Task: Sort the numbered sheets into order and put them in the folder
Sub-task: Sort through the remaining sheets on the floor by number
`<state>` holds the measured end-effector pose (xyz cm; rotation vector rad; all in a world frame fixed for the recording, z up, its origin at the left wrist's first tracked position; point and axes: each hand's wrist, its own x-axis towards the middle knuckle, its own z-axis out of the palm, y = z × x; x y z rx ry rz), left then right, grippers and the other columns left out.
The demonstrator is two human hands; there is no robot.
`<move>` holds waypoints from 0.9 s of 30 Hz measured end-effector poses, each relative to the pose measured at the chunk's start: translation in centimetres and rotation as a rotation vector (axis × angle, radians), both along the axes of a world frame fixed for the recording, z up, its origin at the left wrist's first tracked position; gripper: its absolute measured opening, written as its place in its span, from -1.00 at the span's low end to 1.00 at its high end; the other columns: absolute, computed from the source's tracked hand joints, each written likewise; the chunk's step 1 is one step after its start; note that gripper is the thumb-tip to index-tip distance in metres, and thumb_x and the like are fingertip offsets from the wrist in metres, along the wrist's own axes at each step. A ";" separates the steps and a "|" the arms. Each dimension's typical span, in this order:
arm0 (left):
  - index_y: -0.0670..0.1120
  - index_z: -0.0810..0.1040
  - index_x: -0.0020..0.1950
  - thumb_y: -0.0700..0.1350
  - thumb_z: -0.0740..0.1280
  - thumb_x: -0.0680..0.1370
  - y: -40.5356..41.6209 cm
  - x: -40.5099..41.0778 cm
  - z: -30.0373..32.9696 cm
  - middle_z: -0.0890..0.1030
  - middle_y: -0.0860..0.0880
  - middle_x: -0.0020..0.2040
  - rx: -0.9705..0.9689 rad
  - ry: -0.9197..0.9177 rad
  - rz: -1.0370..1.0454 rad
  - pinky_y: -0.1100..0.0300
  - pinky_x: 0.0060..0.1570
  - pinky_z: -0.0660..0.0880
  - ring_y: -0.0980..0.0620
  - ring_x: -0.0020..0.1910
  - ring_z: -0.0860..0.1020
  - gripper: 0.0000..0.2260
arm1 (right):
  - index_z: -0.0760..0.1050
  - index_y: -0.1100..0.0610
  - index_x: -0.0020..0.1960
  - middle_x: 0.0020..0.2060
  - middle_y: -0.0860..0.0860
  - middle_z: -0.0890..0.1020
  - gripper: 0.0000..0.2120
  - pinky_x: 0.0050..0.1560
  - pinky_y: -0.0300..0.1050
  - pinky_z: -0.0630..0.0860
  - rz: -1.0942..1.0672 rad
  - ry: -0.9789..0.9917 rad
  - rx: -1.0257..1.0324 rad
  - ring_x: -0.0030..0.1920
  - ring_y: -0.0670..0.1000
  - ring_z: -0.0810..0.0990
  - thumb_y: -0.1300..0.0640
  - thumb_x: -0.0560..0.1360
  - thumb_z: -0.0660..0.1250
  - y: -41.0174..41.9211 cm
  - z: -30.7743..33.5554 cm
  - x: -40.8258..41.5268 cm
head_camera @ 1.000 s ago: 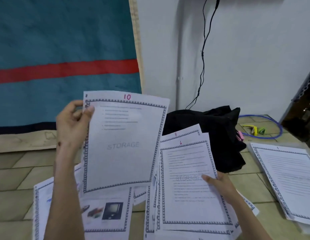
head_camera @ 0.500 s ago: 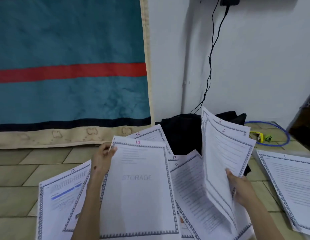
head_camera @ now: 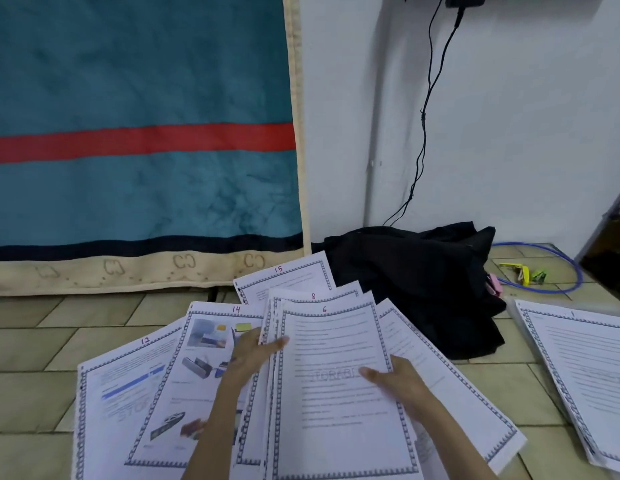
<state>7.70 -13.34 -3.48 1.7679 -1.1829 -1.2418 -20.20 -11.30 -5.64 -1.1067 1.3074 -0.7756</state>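
Observation:
White numbered sheets with patterned borders lie fanned on the tiled floor: sheet 12 (head_camera: pixel 128 393) at the left, sheet 14 (head_camera: pixel 204 375) with pictures beside it, sheet 15 (head_camera: pixel 287 275) at the back. A small stack in the middle has sheet 6 (head_camera: pixel 336 410) on top and sheet 8 (head_camera: pixel 313 296) peeking out behind. My left hand (head_camera: pixel 253 355) rests straight fingers on the stack's left edge. My right hand (head_camera: pixel 402 379) grips the stack's right edge, thumb on sheet 6. A separate pile topped by sheet 1 (head_camera: pixel 585 368) lies at the far right.
A black cloth bundle (head_camera: pixel 422 289) sits against the white wall behind the sheets. A blue cable loop (head_camera: pixel 558 289) and yellow and green clips (head_camera: pixel 523 273) lie beyond it. A teal blanket with a red stripe (head_camera: pixel 138 140) hangs at the left.
Sheet 10 has left my left hand and is out of sight. My right hand has lowered the stack topped by sheet 6 flat, and my left hand has moved to the stack's left edge.

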 end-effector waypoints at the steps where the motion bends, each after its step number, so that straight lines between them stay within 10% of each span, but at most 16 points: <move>1: -0.11 0.57 0.08 -0.01 0.50 0.37 0.1 -0.5 -0.1 0.62 -0.06 0.05 -0.028 -0.018 -0.026 0.10 0.13 0.48 -0.02 0.05 0.57 -0.65 | 0.59 0.10 0.06 -0.03 -0.04 0.69 -0.77 -0.19 -0.31 0.58 -0.002 -0.002 -0.001 -0.10 -0.14 0.68 0.12 0.41 0.45 -0.1 0.0 0.3; 7: -0.18 0.50 0.26 -0.26 0.44 0.43 0.7 -0.8 1.4 0.61 -0.12 0.17 -0.123 0.108 -0.001 0.03 0.14 0.52 -0.09 0.14 0.57 -0.60 | 0.59 0.11 0.08 0.02 0.01 0.69 -0.68 -0.21 -0.31 0.57 -0.013 0.004 -0.078 -0.13 -0.16 0.69 0.05 0.36 0.49 0.3 1.2 1.8; 12: -0.11 0.56 0.13 -0.15 0.48 0.37 1.8 2.2 6.6 0.68 -0.06 0.04 -0.219 0.237 -0.056 0.18 -0.15 0.62 -0.09 0.06 0.64 -0.66 | 0.29 -0.03 0.34 0.20 -0.13 0.49 -0.16 0.18 -0.05 0.52 -0.060 -0.063 -0.209 0.19 -0.11 0.51 -0.12 0.16 0.59 0.3 3.3 3.4; 17: -0.06 0.61 -0.01 0.14 0.64 -0.05 2.9 2.3 11.6 0.72 0.00 -0.11 -0.416 0.368 0.015 0.14 -0.27 0.63 0.02 -0.15 0.69 -0.32 | 0.60 -0.05 -0.05 -0.11 -0.13 0.71 -0.81 -0.17 -0.28 0.58 0.056 -0.081 -0.411 -0.09 -0.12 0.69 0.20 0.41 0.45 0.1 7.5 4.6; 21: -0.04 0.58 0.02 -0.15 0.48 0.38 3.4 0.3 14.0 0.70 0.12 -0.17 -0.587 0.267 0.181 0.27 -0.18 0.62 0.21 -0.19 0.66 -0.76 | 0.59 -0.01 -0.04 -0.21 -0.25 0.68 -0.80 -0.15 -0.33 0.56 0.007 -0.118 -0.547 -0.09 -0.19 0.67 0.26 0.43 0.42 -0.6 10.7 4.4; 27: -0.15 0.55 0.09 -0.17 0.48 0.38 4.0 -1.5 14.4 0.64 0.04 -0.07 -0.623 0.110 0.229 0.16 -0.09 0.55 0.07 -0.07 0.61 -0.69 | 0.55 0.08 0.07 -0.03 -0.10 0.68 -0.68 -0.07 -0.28 0.58 0.026 -0.087 -0.595 -0.02 -0.14 0.67 0.26 0.35 0.49 -1.1 11.9 2.4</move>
